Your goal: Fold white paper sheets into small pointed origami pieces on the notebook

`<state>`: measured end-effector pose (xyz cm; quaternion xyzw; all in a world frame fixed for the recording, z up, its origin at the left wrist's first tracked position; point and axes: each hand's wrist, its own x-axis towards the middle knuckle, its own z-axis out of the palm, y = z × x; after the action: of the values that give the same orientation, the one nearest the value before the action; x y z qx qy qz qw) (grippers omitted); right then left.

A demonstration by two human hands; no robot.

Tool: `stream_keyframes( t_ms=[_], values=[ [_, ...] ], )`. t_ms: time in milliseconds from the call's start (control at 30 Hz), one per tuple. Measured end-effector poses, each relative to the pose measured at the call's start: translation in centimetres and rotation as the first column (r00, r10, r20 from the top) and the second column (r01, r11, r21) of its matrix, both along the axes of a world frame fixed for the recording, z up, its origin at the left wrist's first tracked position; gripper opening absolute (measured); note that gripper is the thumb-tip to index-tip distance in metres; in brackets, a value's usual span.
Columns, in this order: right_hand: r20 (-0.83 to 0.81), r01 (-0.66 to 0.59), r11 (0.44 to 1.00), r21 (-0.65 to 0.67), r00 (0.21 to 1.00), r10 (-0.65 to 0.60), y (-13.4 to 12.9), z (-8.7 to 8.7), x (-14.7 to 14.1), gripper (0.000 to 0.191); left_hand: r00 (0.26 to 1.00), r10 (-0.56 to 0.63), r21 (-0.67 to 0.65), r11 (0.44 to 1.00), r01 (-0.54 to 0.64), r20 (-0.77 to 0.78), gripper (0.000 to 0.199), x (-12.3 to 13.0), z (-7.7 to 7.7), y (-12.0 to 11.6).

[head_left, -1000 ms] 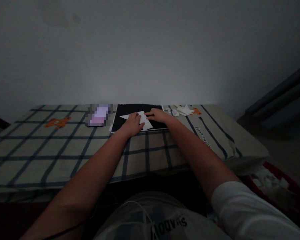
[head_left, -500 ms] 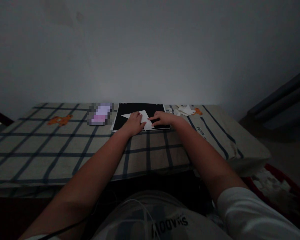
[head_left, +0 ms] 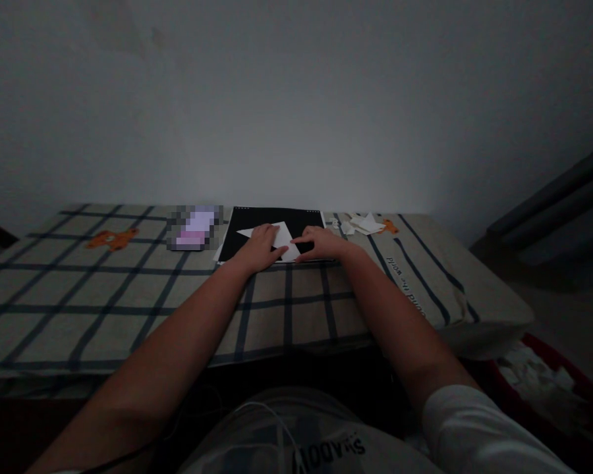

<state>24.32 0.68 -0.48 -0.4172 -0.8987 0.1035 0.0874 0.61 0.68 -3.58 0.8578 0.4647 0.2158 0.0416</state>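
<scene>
A folded white sheet of paper (head_left: pixel 284 235) lies on a black board or pad (head_left: pixel 250 217), with one sharp point sticking out to the left. My left hand (head_left: pixel 259 249) rests flat across its middle, fingers stretched forward and thumb spread toward the right. At the paper's right edge is my right hand (head_left: pixel 321 243), its index finger and thumb apart, their tips at the edge. The paper's middle is partly hidden under my left hand.
A phone (head_left: pixel 196 227), blurred by pixelation, lies left of the board. Several white paper scraps (head_left: pixel 366 224) lie to its right. A checked cloth (head_left: pixel 188 289) covers the table, which meets a wall behind. Low on the right stands a red container (head_left: pixel 534 345) with crumpled white pieces.
The whole view has shifted slightly. Both hands stay at the paper, and my right thumb and index finger have moved a little along its right edge.
</scene>
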Motion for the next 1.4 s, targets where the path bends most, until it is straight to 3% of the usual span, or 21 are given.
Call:
stream_keyframes(
  t_ms=[167,267,367,533,633,733,867,933,1000,1067,1200,1400],
  values=[
    [0.022,-0.032,0.999,0.014,0.999,0.031,-1.1,1.1,-1.0,0.053,0.99,0.002,-0.026,1.0,0.001,0.144,0.055,-0.6,0.3,0.8],
    [0.014,-0.037,0.999,0.025,0.999,0.037,-1.7,1.5,-1.3,0.057,0.986,-0.002,-0.029,1.0,0.007,0.169,0.051,-0.7,0.4,0.9],
    [-0.007,-0.043,0.998,0.036,0.999,0.043,-2.0,1.5,-1.4,0.043,0.973,0.009,-0.047,0.999,0.002,0.232,0.054,-0.6,0.2,0.9],
    [-0.133,-0.109,0.99,0.087,0.984,0.12,-1.5,1.2,-1.3,0.016,0.934,0.043,-0.105,0.994,-0.006,0.355,0.056,-0.5,0.5,0.7],
    [-0.265,-0.067,0.99,0.127,0.959,0.099,-1.1,1.2,-1.1,0.017,0.929,0.012,-0.089,0.996,0.022,0.369,0.048,-0.5,1.3,0.3],
    [-0.435,0.063,0.99,0.126,0.9,-0.002,-0.8,1.2,-1.0,0.02,0.944,-0.081,-0.031,0.995,0.096,0.32,0.047,-0.5,2.1,-0.2],
    [-0.626,0.2,0.978,0.054,0.77,-0.123,-0.5,1.1,-1.2,0.024,0.973,-0.055,0.092,0.995,0.035,0.224,0.037,-0.4,2.7,-0.7],
    [-0.719,0.225,0.974,-0.002,0.677,-0.158,-0.4,1.1,-1.5,0.029,0.962,-0.012,0.084,0.996,-0.012,0.271,0.034,-0.4,3.1,-0.9],
    [-0.79,0.21,0.975,-0.077,0.583,-0.189,-0.3,1.2,-1.7,0.034,0.895,0.058,0.053,0.995,-0.09,0.442,0.034,-0.2,3.5,-1.2],
    [-0.82,0.167,0.975,-0.145,0.531,-0.213,-0.3,1.2,-1.9,0.035,0.764,0.158,-0.07,0.987,-0.146,0.626,0.035,0.1,3.9,-1.5],
    [-0.778,0.127,0.966,-0.226,0.573,-0.257,-0.3,1.0,-2.1,0.026,0.478,0.275,-0.337,0.941,0.046,0.834,0.042,0.8,4.1,-2.0],
    [-0.741,0.135,0.948,-0.29,0.595,-0.311,-0.2,0.7,-1.9,0.02,0.361,0.404,-0.494,0.844,0.207,0.84,0.045,1.0,3.7,-1.8]
  ],
)
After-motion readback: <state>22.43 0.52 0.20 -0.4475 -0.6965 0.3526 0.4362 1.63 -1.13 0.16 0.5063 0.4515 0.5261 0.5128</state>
